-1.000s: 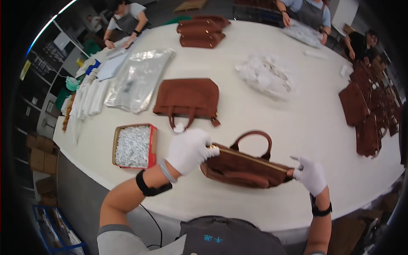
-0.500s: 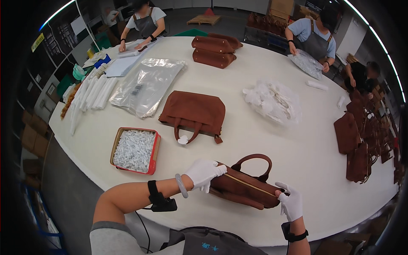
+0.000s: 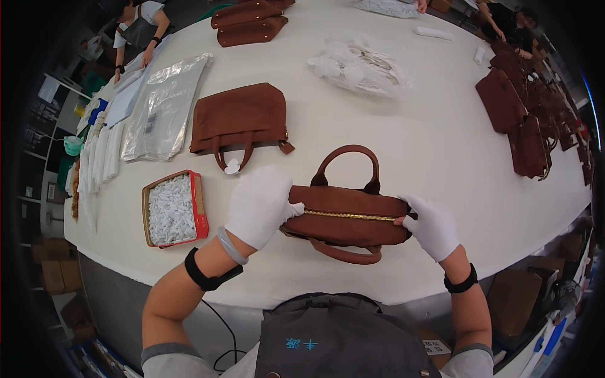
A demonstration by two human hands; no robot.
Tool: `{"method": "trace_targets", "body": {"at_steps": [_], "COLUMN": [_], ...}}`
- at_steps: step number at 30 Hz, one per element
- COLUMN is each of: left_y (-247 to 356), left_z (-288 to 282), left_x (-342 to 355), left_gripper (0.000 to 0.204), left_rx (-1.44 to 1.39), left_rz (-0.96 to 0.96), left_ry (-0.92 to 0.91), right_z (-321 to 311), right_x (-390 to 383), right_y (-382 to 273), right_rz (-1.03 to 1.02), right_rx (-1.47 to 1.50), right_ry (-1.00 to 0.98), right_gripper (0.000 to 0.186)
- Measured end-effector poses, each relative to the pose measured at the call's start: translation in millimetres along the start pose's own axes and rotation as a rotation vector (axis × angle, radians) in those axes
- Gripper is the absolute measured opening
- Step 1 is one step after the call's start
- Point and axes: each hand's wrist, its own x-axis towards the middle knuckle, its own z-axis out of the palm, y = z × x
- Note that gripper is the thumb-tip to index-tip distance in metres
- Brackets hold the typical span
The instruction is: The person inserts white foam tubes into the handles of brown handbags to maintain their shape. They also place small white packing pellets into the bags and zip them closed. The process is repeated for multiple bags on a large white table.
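A brown handbag [image 3: 343, 230] lies on the table in front of me, gold zipper along its top, one handle standing up behind and the other toward me. My white-gloved left hand [image 3: 258, 208] grips the bag's left end, thumb at the zipper. My right hand [image 3: 428, 227], also gloved with a bare fingertip showing, holds the right end beside the zipper; what exactly the fingertips pinch is unclear. A second brown bag [image 3: 239, 116] lies flat beyond them with a white round tag on its handle. An open red box [image 3: 199, 211] of small white pieces sits left of my left hand.
Clear plastic bags [image 3: 164, 107], white rolls [image 3: 110, 154] and a blue object line the left. A crumpled bag of white material [image 3: 353, 63] and stacked brown bags [image 3: 249, 30] are farther back. More brown bags [image 3: 529, 148] pile at right. Co-workers [image 3: 138, 28] work along the far edges.
The bag in my hands has turned more level, its zipper now running crosswise, and my right hand has risen relative to my left. The view has shifted, moving the table's contents in the picture.
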Motion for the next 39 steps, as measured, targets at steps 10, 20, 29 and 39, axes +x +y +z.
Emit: {"method": "trace_targets", "body": {"at_steps": [10, 20, 29, 39], "left_y": [-35, -32, -33, -36], "left_z": [21, 29, 9, 41], "left_x": [19, 18, 3, -28], "left_gripper": [0.031, 0.035, 0.065, 0.012], "left_rx": [-0.199, -0.28, -0.493, -0.405], "left_rz": [0.093, 0.18, 0.418, 0.278], "left_ry": [-0.34, -0.307, -0.24, 0.025], "right_z": [-7, 1, -15, 17], "right_x": [19, 57, 21, 0], "right_y": [26, -11, 1, 13], "right_rz": [-0.171, -0.11, -0.522, -0.339], "right_rx": [-0.241, -0.482, -0.087, -0.035], "right_ry": [-0.109, -0.553, -0.131, -0.165], "right_gripper": [0.028, 0.028, 0.038, 0.022]}}
